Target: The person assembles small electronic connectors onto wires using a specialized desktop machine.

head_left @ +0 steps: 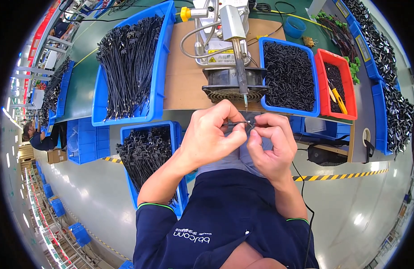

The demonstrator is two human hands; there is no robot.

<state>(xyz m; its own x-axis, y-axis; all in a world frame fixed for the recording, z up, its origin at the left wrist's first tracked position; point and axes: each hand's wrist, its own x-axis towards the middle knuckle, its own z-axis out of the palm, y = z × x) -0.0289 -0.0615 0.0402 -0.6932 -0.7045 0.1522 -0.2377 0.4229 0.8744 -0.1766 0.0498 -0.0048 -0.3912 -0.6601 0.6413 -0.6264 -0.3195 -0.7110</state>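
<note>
My left hand (211, 134) is closed in a pinch on a thin black cable (233, 123), whose small metallic end points toward my right hand. My right hand (275, 141) is also closed, its thumb and forefinger pressed together beside that end. What lies between the right fingertips is too small to make out. Both hands are in front of my body, just below the bench edge. Above them, a soldering iron-like rod (241, 74) points its metal tip down from a stand, in front of a black fan (234, 85).
A blue bin of black cables (130, 67) stands left on the bench, with another cable bin (148, 157) lower down. To the right are a blue bin of short black tubes (288, 76) and a red bin (346, 107) holding a yellow-handled tool (338, 101).
</note>
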